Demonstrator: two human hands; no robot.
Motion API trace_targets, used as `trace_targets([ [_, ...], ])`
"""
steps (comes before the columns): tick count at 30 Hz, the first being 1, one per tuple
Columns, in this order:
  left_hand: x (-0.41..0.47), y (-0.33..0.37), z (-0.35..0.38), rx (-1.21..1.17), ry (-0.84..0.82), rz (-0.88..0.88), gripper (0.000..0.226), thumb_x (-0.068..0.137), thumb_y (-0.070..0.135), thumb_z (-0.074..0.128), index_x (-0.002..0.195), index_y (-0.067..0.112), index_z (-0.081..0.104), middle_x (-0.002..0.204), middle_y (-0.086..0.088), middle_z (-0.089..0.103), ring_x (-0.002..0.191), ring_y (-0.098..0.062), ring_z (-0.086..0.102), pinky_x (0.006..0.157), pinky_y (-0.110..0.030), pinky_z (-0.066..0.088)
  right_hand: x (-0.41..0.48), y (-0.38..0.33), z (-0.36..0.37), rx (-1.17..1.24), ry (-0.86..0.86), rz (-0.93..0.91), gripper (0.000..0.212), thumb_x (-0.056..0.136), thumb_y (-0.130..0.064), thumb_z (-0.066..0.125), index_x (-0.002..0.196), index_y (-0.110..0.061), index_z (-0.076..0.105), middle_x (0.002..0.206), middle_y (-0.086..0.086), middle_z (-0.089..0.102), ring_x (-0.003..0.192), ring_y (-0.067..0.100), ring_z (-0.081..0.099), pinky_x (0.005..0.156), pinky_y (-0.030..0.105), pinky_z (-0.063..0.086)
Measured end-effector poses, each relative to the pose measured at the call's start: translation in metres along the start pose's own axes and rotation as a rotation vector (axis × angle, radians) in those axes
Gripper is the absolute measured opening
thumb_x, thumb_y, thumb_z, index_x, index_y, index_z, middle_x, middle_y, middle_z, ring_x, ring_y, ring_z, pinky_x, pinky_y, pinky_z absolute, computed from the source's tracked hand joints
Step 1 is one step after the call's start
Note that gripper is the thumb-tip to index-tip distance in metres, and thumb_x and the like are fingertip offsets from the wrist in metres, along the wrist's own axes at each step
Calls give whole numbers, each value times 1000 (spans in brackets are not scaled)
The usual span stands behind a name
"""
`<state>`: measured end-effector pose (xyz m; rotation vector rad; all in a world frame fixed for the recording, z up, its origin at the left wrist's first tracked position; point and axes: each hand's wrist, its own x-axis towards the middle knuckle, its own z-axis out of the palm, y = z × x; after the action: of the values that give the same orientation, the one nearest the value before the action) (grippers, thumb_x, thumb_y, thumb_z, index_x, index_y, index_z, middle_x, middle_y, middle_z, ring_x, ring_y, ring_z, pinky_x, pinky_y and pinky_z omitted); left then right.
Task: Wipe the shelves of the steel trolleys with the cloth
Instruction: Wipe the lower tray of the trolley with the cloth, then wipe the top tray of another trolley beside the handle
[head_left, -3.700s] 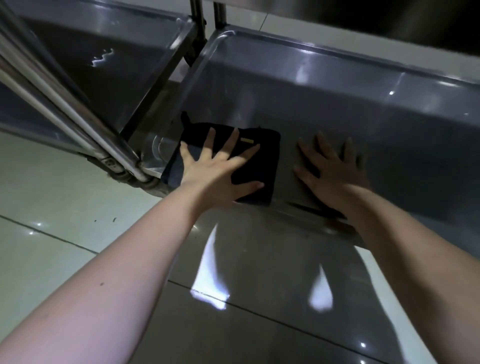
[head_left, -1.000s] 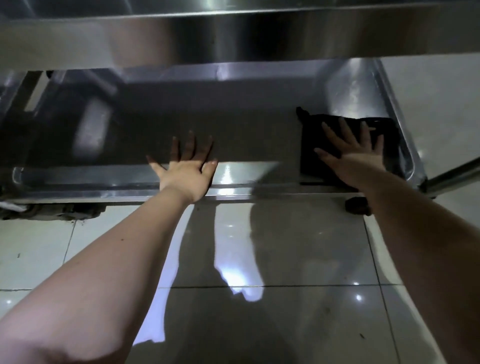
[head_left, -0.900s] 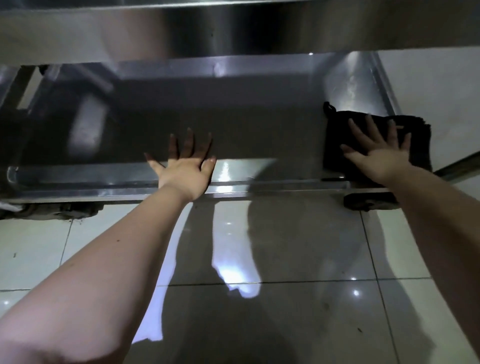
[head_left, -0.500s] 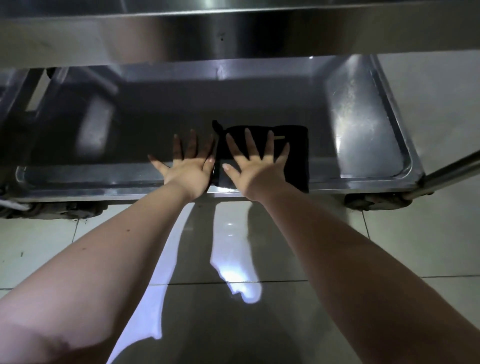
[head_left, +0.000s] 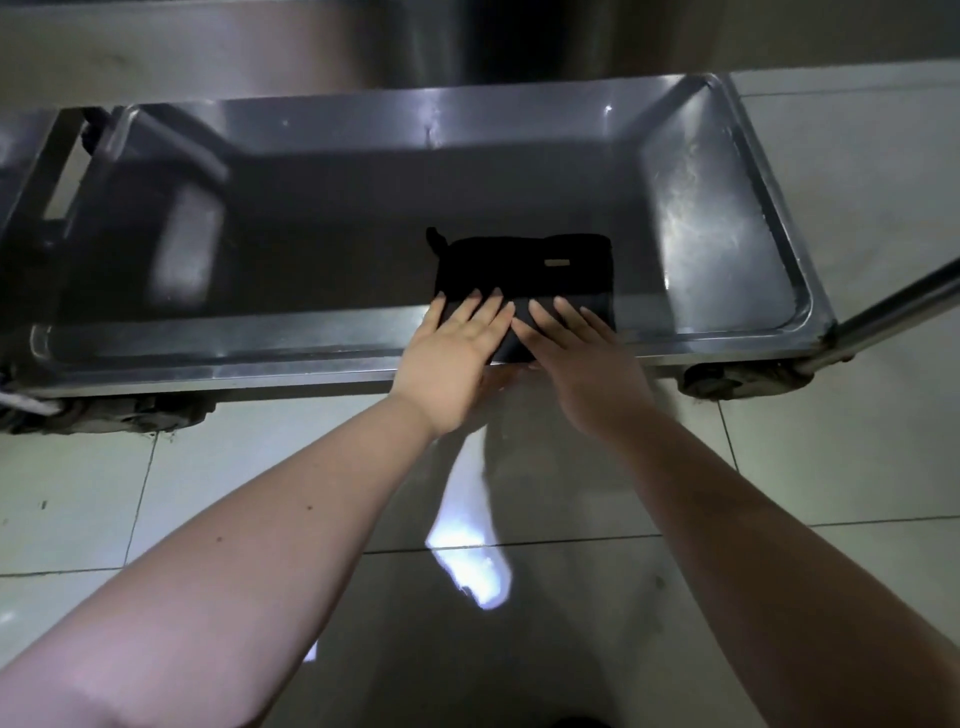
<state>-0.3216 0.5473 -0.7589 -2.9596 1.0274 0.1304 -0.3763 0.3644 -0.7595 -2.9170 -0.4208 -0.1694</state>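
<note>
Pale glossy floor tiles (head_left: 831, 457) all round you, throwing back a hard patch of light between your forearms, and the whole place is pretty dim. You're crouched at the lowest shelf of a steel trolley, a shallow stainless tray with a raised rim (head_left: 208, 371) and rounded corners, sitting just above grubby castor wheels (head_left: 727, 382). Another steel shelf (head_left: 311, 47) hangs over it and shades the back half.

Your folded black cloth with a small tan label (head_left: 524, 265) lies flat on the tray floor, near the front lip and a bit right of centre. Your left hand (head_left: 452, 353) and your right hand (head_left: 576, 353) are both spread flat, palms down, fingers resting on the cloth's near edge. Neither one's actually gripping it, they're just pressing on it.

Stuff I'd watch for, just my guess:
- Your wrists sit right over that front rim, so a hard pull toward you could drag the cloth up over the lip and off onto the floor.
- Flat palms on a folded cloth can slide over it, or the fold can bunch up, and then you'd leave streaks.
- The right end of the tray shows smeary marks (head_left: 717, 208), and the shaded back is hard to judge, so patches there are easy to miss.
- Reaching deeper puts your head closer to the shelf above.
</note>
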Motion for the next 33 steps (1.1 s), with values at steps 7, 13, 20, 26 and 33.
trace_targets([
  [7, -20, 4, -15, -139, 2, 47, 60, 99, 4, 29, 156, 16, 14, 163, -2, 14, 149, -18, 15, 119, -30, 3, -7, -16, -29, -18, -17, -10, 48, 82, 8, 64, 129, 0, 59, 132, 21, 59, 119, 41, 58, 106, 49, 39],
  [13, -55, -8, -62, -46, 95, 89, 61, 97, 3, 20, 156, 13, 7, 164, -4, 11, 150, -18, 11, 118, -27, -1, 2, -48, -91, -44, -203, -49, 47, 87, -2, 56, 134, -8, 53, 114, 15, 64, 97, 38, 63, 76, 42, 53],
  [20, -155, -68, -153, -162, 234, 87, 50, 67, -9, 66, 116, 1, 70, 119, -19, 67, 97, -33, 70, 76, -40, 58, 25, -133, -129, 299, -147, 8, 33, 88, -24, 57, 113, -6, 68, 101, 12, 72, 87, 32, 67, 75, 25, 43],
  [26, -240, -78, -258, -364, 103, -166, 65, 63, -19, 75, 124, -1, 64, 126, -21, 63, 100, -41, 68, 74, -45, 57, 42, -213, -218, 313, -378, -124, 34, 92, -19, 51, 121, -8, 65, 114, 12, 68, 101, 33, 64, 86, 36, 49],
  [33, -315, -77, -413, -363, 44, -362, 52, 84, -4, 55, 132, 15, 56, 117, -7, 65, 100, -31, 62, 66, -33, 49, 53, -297, -377, 276, -184, -284, 42, 67, 7, 76, 104, -13, 68, 97, 7, 67, 77, 33, 64, 63, 32, 54],
])
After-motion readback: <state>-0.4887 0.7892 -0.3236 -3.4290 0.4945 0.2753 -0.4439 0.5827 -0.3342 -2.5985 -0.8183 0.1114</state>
